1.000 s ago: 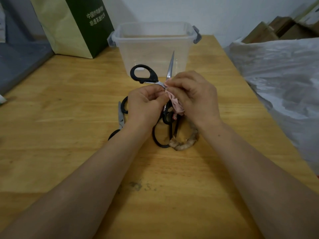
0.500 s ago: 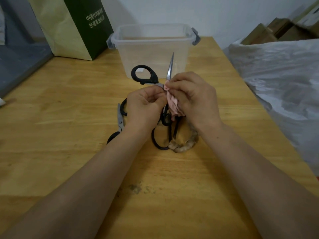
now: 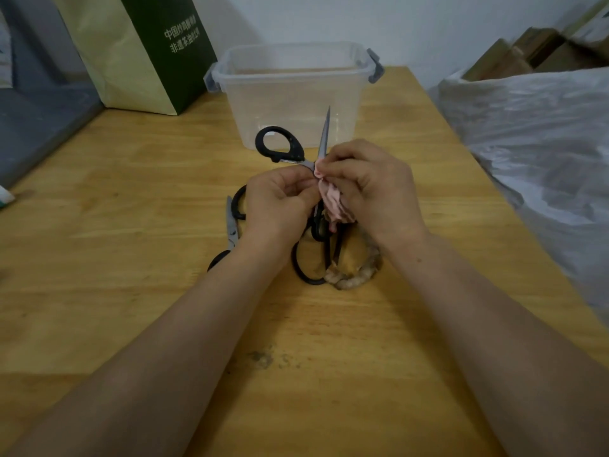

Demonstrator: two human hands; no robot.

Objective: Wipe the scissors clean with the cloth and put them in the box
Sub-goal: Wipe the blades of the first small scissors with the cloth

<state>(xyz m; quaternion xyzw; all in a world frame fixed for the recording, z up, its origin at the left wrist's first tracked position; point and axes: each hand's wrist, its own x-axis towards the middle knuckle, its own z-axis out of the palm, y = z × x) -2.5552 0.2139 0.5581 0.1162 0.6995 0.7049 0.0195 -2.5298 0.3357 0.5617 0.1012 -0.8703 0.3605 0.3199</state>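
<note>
On my feed the left hand sits dead centre, its fingers curled round the pivot of a pair of black-handled steel scissors. One handle loop juts toward 10 o'clock and a blade points up toward 12. The right hand pinches a crumpled pink cloth against the base of that blade, its fingers bent tight on the fabric. The scissors are held above the light wooden desk, in front of the open-topped clear plastic box at 12 o'clock. Under the hands lie a second pair of scissors at 9 o'clock of the left wrist, and a third pair at 6 o'clock, touching a beige fabric ring. A green and tan paper bag stands at 10 o'clock, and white plastic sheeting lies at 2.
</note>
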